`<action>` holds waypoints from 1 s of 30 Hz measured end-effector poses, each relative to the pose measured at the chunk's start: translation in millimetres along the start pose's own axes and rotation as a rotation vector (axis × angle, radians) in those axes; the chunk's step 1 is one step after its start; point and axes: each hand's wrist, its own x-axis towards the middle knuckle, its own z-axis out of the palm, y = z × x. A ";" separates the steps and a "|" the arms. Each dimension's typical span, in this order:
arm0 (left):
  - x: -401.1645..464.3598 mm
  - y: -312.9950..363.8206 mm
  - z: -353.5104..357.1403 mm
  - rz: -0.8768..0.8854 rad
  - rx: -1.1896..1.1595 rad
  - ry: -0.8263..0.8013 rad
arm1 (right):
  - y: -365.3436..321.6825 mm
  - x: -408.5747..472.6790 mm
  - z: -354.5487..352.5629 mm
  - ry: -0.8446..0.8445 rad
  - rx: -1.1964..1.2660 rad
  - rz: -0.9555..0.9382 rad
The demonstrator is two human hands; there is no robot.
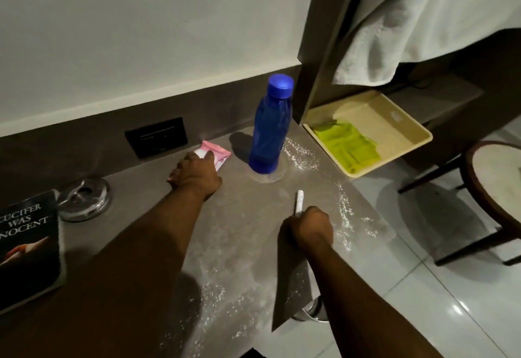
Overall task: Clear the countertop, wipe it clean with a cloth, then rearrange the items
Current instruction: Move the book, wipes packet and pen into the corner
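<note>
My left hand rests on a pink and white packet lying near the back of the grey countertop, fingers closing over it. My right hand is closed around a thin white stick-like item that points up from the fist. A tall blue bottle with a blue cap stands upright on a clear round coaster, just right of the packet. White powder is scattered across the counter to the right of the bottle and along the front edge. A green cloth lies in a cream tray.
A black book lies at the left edge, with a glass ashtray behind it. A black wall socket sits on the backsplash. A white towel hangs above the tray. A round chair stands on the tiled floor.
</note>
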 end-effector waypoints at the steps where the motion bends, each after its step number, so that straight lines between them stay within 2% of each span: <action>1: 0.8 -5.0 1.4 -0.020 -0.028 0.024 | -3.5 0.2 2.1 -0.002 0.018 -0.017; 8: -29.6 -34.3 -6.8 -0.068 -0.184 0.050 | -51.2 -16.8 29.5 -0.106 0.177 -0.103; 11: -50.3 -65.0 -23.9 -0.107 -0.235 0.138 | -93.7 -39.8 46.7 -0.172 0.256 -0.217; 14: -71.3 -116.2 -47.8 -0.252 -0.283 0.237 | -147.6 -75.9 74.7 -0.251 0.299 -0.346; 20: -121.6 -238.4 -66.3 -0.587 -0.243 0.350 | -234.3 -160.3 159.1 -0.457 0.225 -0.583; 24: -141.0 -284.5 -51.2 -0.719 -0.196 0.356 | -259.7 -193.1 203.8 -0.572 0.136 -0.628; 30: -131.7 -296.8 -30.6 -0.739 -0.215 0.322 | -282.9 -194.8 248.6 -0.566 0.020 -0.670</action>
